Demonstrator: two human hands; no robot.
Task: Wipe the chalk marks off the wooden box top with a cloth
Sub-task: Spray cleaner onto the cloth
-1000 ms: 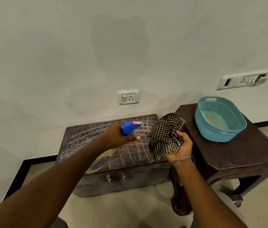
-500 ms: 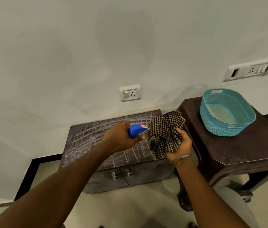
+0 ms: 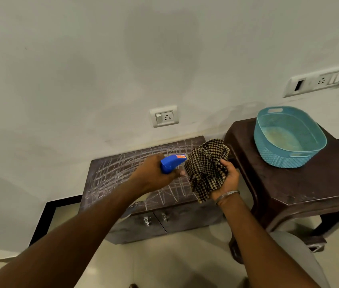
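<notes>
The left hand (image 3: 154, 175) is gripping a blue plastic spray bottle (image 3: 172, 163) by its head, fingers wrapped tight around it, the wedge-shaped nozzle with a small orange label pointing toward the cloth (image 3: 206, 169); the bottle's body is hiding behind the hand and forearm. The right hand (image 3: 227, 179) is cupping the cloth from below, palm up, fingers curling into the bunched fabric; the cloth is a soft, crumpled weave in a fine dark-and-tan check, held above the right end of the wooden box (image 3: 122, 173). The box is sitting low against the wall, a dark rectangular chest with two small metal latches (image 3: 147, 221) on its front; its flat top is carrying pale chalk marks (image 3: 110, 173), scratchy lines crossing in a rough grid. Just beside it, a dark glossy stool (image 3: 310, 183) with rounded corners is bearing an oval teal plastic basket (image 3: 278, 154) with a woven-textured wall and cut-out handles.
</notes>
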